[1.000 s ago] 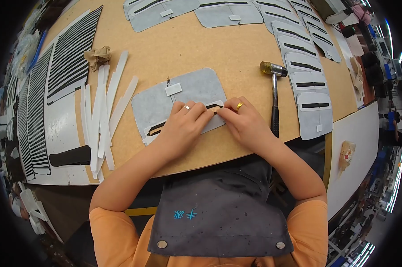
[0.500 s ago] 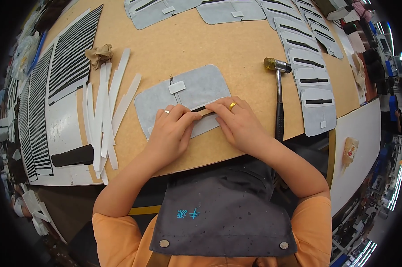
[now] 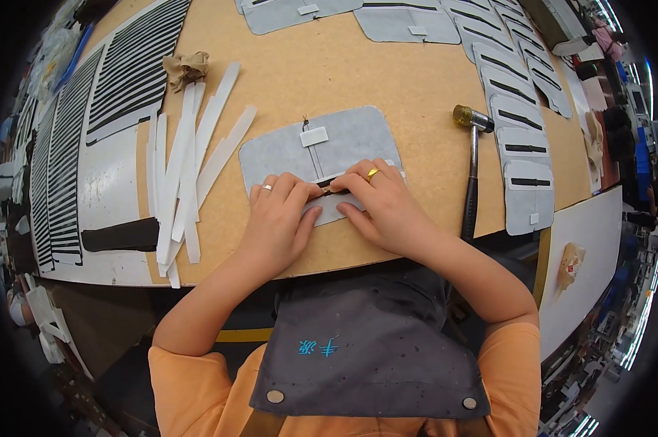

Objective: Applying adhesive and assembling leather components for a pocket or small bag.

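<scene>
A grey rounded panel lies at a slant on the table in front of me, bearing a white tag with a thin cord running down from it. Across its lower half runs a narrow black strip. My left hand, wearing a silver ring, grips the strip's left part with thumb and fingertips. From the other side my right hand, with a gold ring, pinches the strip, its thumb toward me. The fingertips nearly meet, and a small tan bit shows between them. The hands hide much of the strip.
Right of the panel lies a hammer, beside a row of overlapping grey panels. White strips, crumpled brown paper, a black piece and sheets of black strips lie left. More grey panels line the far side.
The view has shifted, so the table things sit farther right. The tan covering along the strip between my fingers has mostly gone from sight, and black shows there. My fingertips have come closer together.
</scene>
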The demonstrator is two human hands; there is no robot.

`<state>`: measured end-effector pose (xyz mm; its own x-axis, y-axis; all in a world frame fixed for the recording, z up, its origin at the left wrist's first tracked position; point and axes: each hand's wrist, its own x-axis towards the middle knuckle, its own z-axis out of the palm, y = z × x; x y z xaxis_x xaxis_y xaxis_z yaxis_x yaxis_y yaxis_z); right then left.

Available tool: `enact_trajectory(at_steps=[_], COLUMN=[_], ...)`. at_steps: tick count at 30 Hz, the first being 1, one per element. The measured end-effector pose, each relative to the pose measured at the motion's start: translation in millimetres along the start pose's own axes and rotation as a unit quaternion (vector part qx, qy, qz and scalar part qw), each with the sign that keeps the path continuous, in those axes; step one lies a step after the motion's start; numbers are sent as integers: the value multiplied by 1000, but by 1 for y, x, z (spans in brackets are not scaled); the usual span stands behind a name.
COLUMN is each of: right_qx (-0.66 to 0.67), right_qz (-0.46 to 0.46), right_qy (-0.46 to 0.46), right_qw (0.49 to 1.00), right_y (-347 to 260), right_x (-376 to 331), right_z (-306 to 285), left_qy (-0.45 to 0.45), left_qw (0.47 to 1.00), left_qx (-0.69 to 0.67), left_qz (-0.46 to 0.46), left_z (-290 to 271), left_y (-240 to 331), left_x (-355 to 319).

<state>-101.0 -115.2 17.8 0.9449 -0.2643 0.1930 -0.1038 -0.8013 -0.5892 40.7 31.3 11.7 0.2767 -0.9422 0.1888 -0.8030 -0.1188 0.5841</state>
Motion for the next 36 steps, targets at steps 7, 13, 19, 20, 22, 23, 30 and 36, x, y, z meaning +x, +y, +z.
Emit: enact_trajectory(at_steps=[7, 13, 19, 20, 22, 23, 30, 36], right_qx=[47, 73, 46, 47, 17, 18, -69, 1], right_qz=[26, 40, -1, 0, -27, -26, -91, -26], right_qy=[-59, -69, -60, -62, -48, -49, -74, -74], right_qw=[997, 994, 997, 997, 998, 998, 991, 997], right_y=[2, 0, 3, 4, 4, 4, 3, 5], right_x=[7, 10, 9, 9, 7, 6, 9, 8], right_z=[1, -3, -4, -4, -4, -2, -6, -6], left_qy=[10, 1, -1, 3, 5, 4, -11, -37], left_qw=[999, 999, 998, 998, 998, 999, 998, 998], left_qx=[-31, -49, -53, -50, -49, -35, 4, -50], left_qz=[-4, 10, 20, 24, 26, 33, 67, 22], left_z=[1, -1, 0, 0, 0, 0, -4, -7], left_y=[-5, -9, -10, -10, -10, -10, -12, -11], left_x=[-3, -2, -2, -2, -2, -2, -2, 2])
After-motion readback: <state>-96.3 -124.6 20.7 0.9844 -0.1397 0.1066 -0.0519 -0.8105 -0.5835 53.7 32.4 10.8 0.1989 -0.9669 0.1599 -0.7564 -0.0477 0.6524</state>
